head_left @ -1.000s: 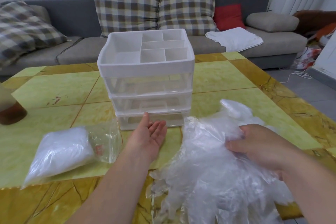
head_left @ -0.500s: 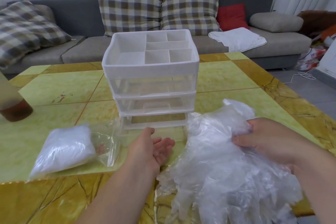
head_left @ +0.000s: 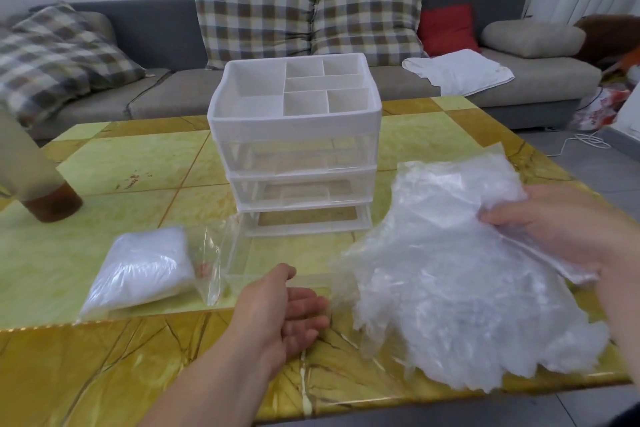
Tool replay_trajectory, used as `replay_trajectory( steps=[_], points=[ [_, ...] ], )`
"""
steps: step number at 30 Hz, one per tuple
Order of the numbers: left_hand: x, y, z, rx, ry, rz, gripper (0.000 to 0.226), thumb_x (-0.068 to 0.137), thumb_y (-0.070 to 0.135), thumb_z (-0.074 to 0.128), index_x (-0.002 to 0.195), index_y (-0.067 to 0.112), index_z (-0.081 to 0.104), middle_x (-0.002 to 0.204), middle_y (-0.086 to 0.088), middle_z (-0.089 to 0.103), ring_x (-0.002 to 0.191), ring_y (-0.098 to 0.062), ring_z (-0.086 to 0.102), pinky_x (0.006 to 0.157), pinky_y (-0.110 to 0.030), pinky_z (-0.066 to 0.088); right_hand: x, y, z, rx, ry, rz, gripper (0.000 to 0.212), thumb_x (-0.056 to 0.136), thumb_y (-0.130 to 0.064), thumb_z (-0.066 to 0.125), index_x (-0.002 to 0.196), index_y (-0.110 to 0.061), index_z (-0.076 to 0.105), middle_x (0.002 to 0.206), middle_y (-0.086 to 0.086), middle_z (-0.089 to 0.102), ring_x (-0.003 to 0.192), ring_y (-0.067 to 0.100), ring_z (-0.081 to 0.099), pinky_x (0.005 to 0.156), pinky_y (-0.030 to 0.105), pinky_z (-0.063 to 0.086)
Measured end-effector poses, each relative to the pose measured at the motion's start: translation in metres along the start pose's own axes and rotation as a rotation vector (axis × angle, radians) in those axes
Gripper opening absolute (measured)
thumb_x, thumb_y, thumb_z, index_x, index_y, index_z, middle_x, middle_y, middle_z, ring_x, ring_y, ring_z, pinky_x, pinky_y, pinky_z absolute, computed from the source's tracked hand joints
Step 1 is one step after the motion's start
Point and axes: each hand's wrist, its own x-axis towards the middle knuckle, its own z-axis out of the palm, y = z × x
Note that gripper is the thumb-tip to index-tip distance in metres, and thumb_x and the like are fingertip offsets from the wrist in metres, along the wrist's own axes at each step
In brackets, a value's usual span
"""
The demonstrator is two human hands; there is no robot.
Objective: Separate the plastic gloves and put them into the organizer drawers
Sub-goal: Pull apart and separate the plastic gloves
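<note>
A white three-drawer organizer (head_left: 294,128) with a divided top tray stands mid-table. Its clear bottom drawer (head_left: 239,253) is pulled far out toward me and looks empty. My left hand (head_left: 287,312) holds the drawer's front edge, thumb on the rim and fingers curled below. A thick bunch of clear plastic gloves (head_left: 450,270) hangs over the table's right front. My right hand (head_left: 561,229) grips the bunch at its cuff end, thumb on top.
A zip bag of folded white gloves (head_left: 145,267) lies left of the drawer on the yellow-green table (head_left: 131,166). A brown-bottomed bottle (head_left: 52,204) stands at far left. A grey sofa (head_left: 519,80) with checked cushions runs behind the table.
My left hand drew back from the organizer, and the bottom drawer came out with it. My right hand lifted the glove bunch slightly to the right.
</note>
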Motion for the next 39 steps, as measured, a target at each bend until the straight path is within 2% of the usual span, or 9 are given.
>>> replay_trajectory(
  steps=[4, 7, 11, 14, 20, 24, 28, 35, 39],
  points=[
    [-0.005, -0.002, -0.002, 0.022, -0.003, 0.031, 0.040, 0.100, 0.030, 0.049, 0.096, -0.006, 0.067, 0.067, -0.016, 0.073, 0.045, -0.026, 0.064, 0.038, -0.024, 0.046, -0.002, -0.007, 0.002, 0.084, 0.058, -0.035, 0.012, 0.081, -0.003, 0.075, 0.093, 0.000, 0.073, 0.082, 0.018, 0.075, 0.072, 0.031, 0.070, 0.079, 0.046, 0.055],
    [-0.008, -0.001, -0.004, 0.038, -0.037, 0.044, 0.039, 0.102, 0.026, 0.045, 0.093, -0.005, 0.068, 0.064, -0.015, 0.072, 0.043, -0.025, 0.064, 0.038, -0.023, 0.046, -0.004, -0.012, 0.004, 0.161, 0.114, -0.108, 0.004, 0.083, -0.005, 0.073, 0.085, -0.008, 0.072, 0.065, 0.002, 0.073, 0.054, 0.017, 0.070, 0.054, 0.029, 0.058],
    [-0.012, 0.000, -0.006, 0.032, -0.087, 0.049, 0.040, 0.102, 0.024, 0.044, 0.088, -0.005, 0.068, 0.059, -0.014, 0.068, 0.041, -0.025, 0.063, 0.036, -0.022, 0.045, -0.001, -0.016, 0.005, 0.262, 0.213, -0.210, 0.003, 0.077, -0.013, 0.077, 0.079, -0.012, 0.075, 0.073, 0.003, 0.074, 0.069, 0.024, 0.073, 0.069, 0.040, 0.060],
    [-0.015, 0.002, -0.006, 0.031, -0.061, 0.081, 0.041, 0.101, 0.027, 0.048, 0.076, -0.001, 0.064, 0.046, -0.008, 0.053, 0.038, -0.025, 0.058, 0.037, -0.021, 0.041, -0.008, -0.025, 0.005, 0.253, 0.326, -0.343, 0.010, 0.077, -0.029, 0.074, 0.072, -0.022, 0.071, 0.060, -0.009, 0.066, 0.055, 0.011, 0.066, 0.055, 0.028, 0.051],
    [-0.028, 0.030, -0.006, 0.049, -0.046, 0.607, 0.039, 0.102, 0.030, 0.051, 0.081, 0.004, 0.069, 0.060, -0.012, 0.066, 0.057, -0.023, 0.066, 0.055, -0.035, 0.052, -0.051, -0.054, 0.054, -0.170, 0.722, -0.652, 0.027, 0.085, -0.031, 0.063, 0.075, -0.006, 0.059, 0.065, 0.005, 0.062, 0.061, 0.034, 0.058, 0.055, 0.042, 0.051],
    [-0.021, 0.050, -0.008, -0.026, -0.292, 0.666, 0.058, 0.075, 0.059, 0.061, 0.103, 0.010, 0.074, 0.101, -0.010, 0.077, 0.098, -0.022, 0.073, 0.089, -0.044, 0.058, -0.061, -0.038, 0.125, -0.433, 0.618, -0.819, 0.020, 0.084, -0.011, 0.066, 0.070, -0.021, 0.055, 0.053, -0.006, 0.045, 0.045, 0.021, 0.041, 0.046, 0.023, 0.022],
    [-0.008, 0.061, -0.022, -0.063, -0.447, 0.499, 0.079, 0.072, 0.065, 0.055, 0.129, 0.012, 0.064, 0.124, -0.012, 0.070, 0.119, -0.032, 0.064, 0.107, -0.047, 0.047, -0.052, -0.016, 0.166, -0.677, 0.397, -0.862, 0.023, 0.071, -0.012, 0.078, 0.088, -0.027, 0.075, 0.064, -0.006, 0.055, 0.048, 0.020, 0.050, 0.041, 0.023, 0.028],
    [0.009, 0.068, -0.037, 0.096, -0.356, 0.432, 0.058, 0.066, 0.043, 0.077, 0.111, 0.006, 0.074, 0.108, -0.019, 0.074, 0.095, -0.034, 0.072, 0.090, -0.050, 0.056, -0.053, -0.005, 0.193, -0.807, 0.182, -0.829, 0.024, 0.060, -0.011, 0.079, 0.077, -0.028, 0.072, 0.070, -0.006, 0.050, 0.049, 0.019, 0.048, 0.038, 0.025, 0.030],
    [0.025, 0.067, -0.032, 0.148, -0.151, 0.458, 0.018, 0.088, 0.012, 0.072, 0.102, 0.001, 0.073, 0.093, -0.016, 0.077, 0.085, -0.031, 0.075, 0.079, -0.045, 0.060, -0.049, 0.000, 0.206, -0.827, 0.140, -0.817, 0.023, 0.063, -0.013, 0.078, 0.075, -0.027, 0.064, 0.075, -0.006, 0.046, 0.052, 0.017, 0.046, 0.038, 0.027, 0.028]
  ],
)
